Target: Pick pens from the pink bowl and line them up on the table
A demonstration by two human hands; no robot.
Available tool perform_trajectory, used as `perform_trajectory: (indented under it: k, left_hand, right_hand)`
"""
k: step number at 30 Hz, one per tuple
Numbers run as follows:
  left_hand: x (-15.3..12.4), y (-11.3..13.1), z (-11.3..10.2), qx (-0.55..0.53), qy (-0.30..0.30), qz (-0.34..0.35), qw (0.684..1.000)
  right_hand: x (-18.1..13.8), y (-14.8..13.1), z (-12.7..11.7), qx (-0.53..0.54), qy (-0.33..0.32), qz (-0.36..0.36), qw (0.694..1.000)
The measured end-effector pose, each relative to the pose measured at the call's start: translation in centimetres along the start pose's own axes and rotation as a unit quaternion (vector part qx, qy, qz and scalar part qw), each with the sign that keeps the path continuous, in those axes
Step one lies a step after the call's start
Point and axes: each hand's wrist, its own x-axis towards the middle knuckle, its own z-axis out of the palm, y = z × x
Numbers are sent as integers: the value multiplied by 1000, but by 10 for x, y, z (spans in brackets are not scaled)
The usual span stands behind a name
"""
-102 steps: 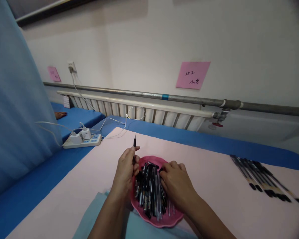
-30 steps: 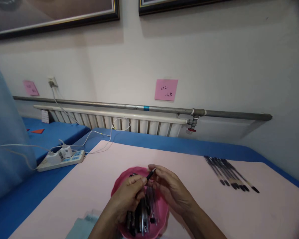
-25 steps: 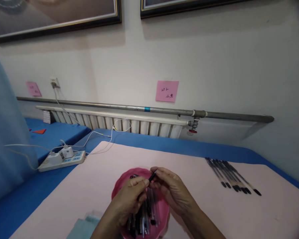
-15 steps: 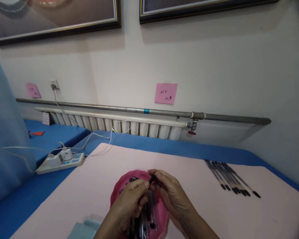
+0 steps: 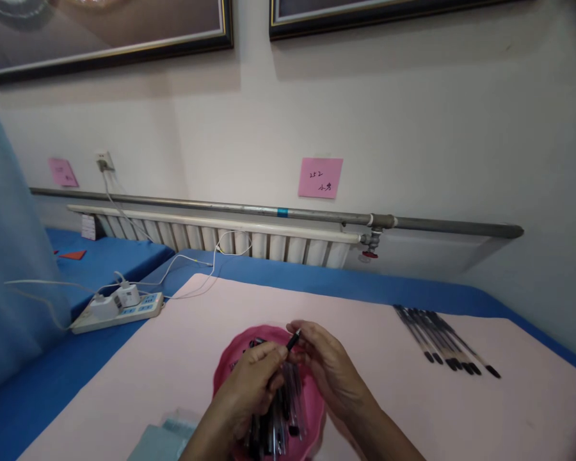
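My left hand (image 5: 256, 381) is closed around a pen, whose black grip and pointed tip (image 5: 294, 339) stick out past the thumb. At that tip, my right hand (image 5: 330, 365) is closed, its curled fingers pressing about the end of the pen. Both hands are over a pink bowl (image 5: 317, 419) with a wavy rim. Several clear pen barrels and black pen parts (image 5: 283, 416) lie inside it, partly hidden by my left hand and forearm.
Several pens (image 5: 441, 339) lie in a row on the pink sheet (image 5: 365, 320) at right. A light-blue packet (image 5: 163, 440) rests beside my left forearm. A power strip (image 5: 118, 310) with white plugs and cables is at left. The radiator (image 5: 269, 246) runs behind the blue table (image 5: 355, 278).
The silver tip of the pen now shows between my hands, where my right fingers covered it before. Both hands stay over the bowl.
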Motion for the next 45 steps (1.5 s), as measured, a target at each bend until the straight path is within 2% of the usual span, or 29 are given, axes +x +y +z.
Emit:
perform_trajectory:
  k: [8,15,28,31,35,38,40,41,43,45]
  left_hand:
    - [0,3,-1,-1,-4,1,1000]
    - [-1,1,-4,9,-2,7,1000]
    - [-4,6,-5,26,-7,-13,1000]
    - [-1,2,-4,93,22,38,995]
    - [2,-1,-4,257,86,164,948]
    - [2,1,-8,297,96,164,936]
    - [2,3,-14,285,117,149,940]
    - [2,4,-17,273,132,144,942]
    - [2,5,-23,246,160,137,946]
    - [2,5,-27,227,177,132,949]
  right_hand:
    - [0,-5,-1,-18,-20,10,1000]
    - [2,-3,-3,-34,-10,6,999]
    - [2,-4,-4,-62,-26,7,998]
    - [3,-1,-6,-83,-8,-7,996]
    - [3,2,-7,-131,13,-25,991]
    - [2,-2,-6,-176,13,-39,984]
    - [-1,-8,-5,-235,7,-57,970]
    - [-4,-12,-5,-291,-2,-64,954]
    - [-10,-20,-4,-442,-35,-66,894]
    - [-17,-25,-2,-575,-81,-51,813]
